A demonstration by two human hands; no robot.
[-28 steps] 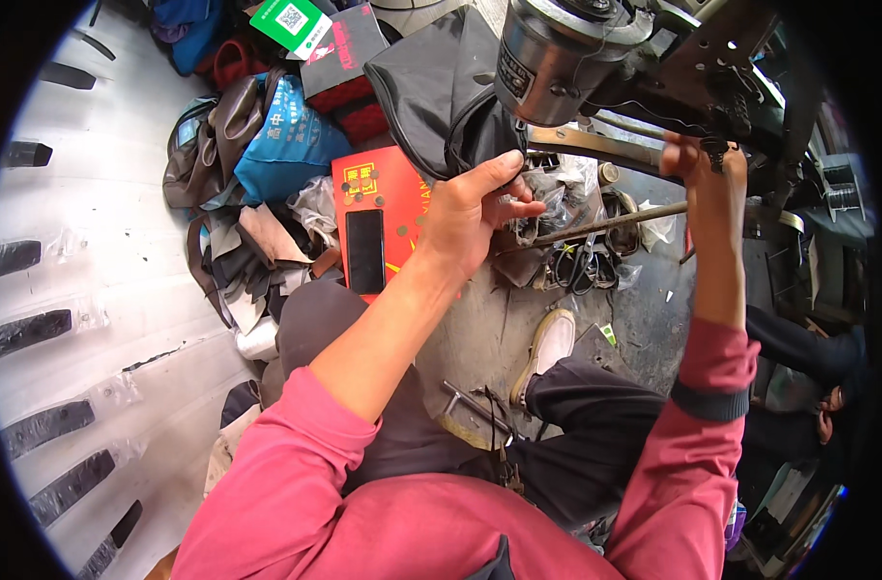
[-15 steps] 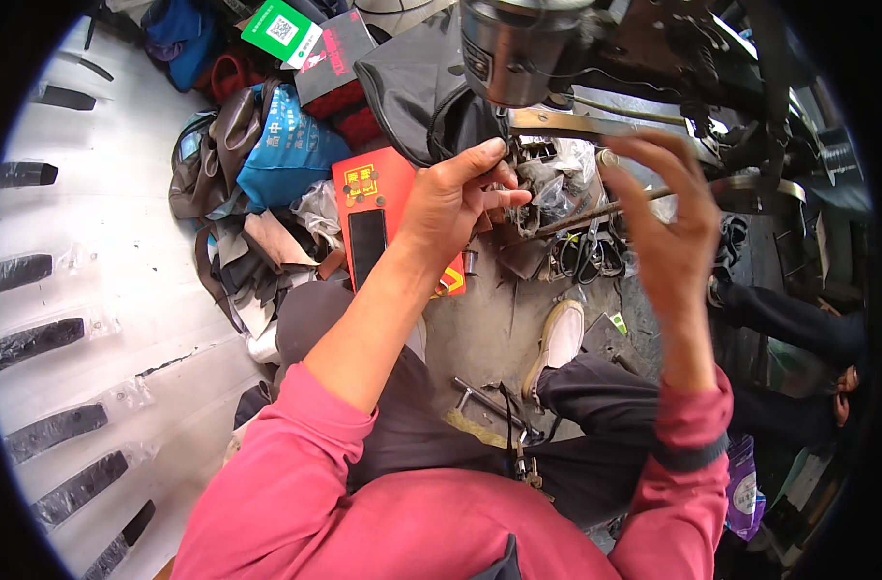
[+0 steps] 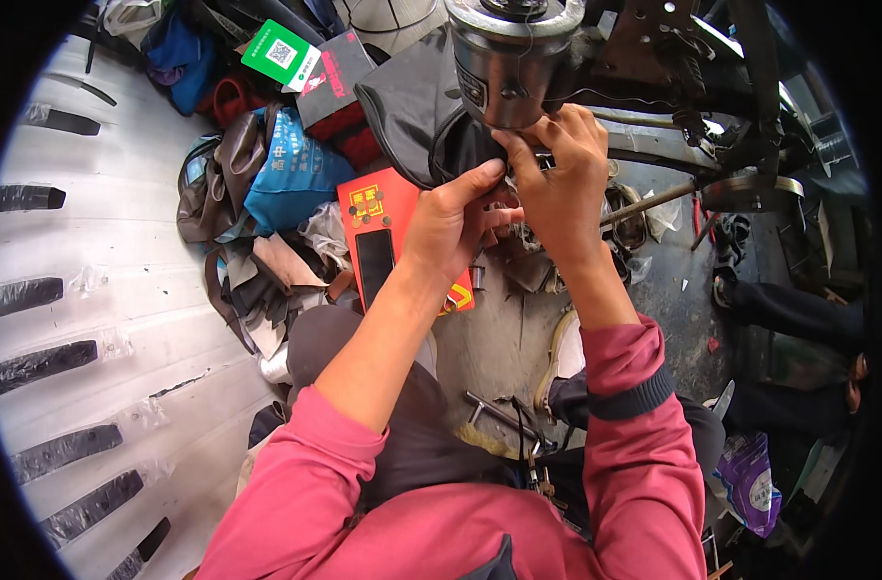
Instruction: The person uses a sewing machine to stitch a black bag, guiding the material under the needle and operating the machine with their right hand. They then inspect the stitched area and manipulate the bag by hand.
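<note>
A cylindrical metal machine head, part of what looks like a sewing machine, hangs at the top centre. Just under it my left hand is closed, thumb against the curled forefinger and the other fingers partly bent. Whatever lies in that pinch is too small to make out. My right hand has come up beside it, with thumb and forefinger together near the lower rim of the head. Its fingers hide anything held there. A black bag sits behind my left hand.
Left of my hands, a red box carries coins and a black phone. Farther left are a blue bag and leather scraps. A metal rod crosses at right. Another person's dark-clad leg shows far right.
My right hand has swung left and inward, from raised with spread fingers to a pinch under the machine head. My left hand has stayed almost in place. The whole view has shifted slightly.
</note>
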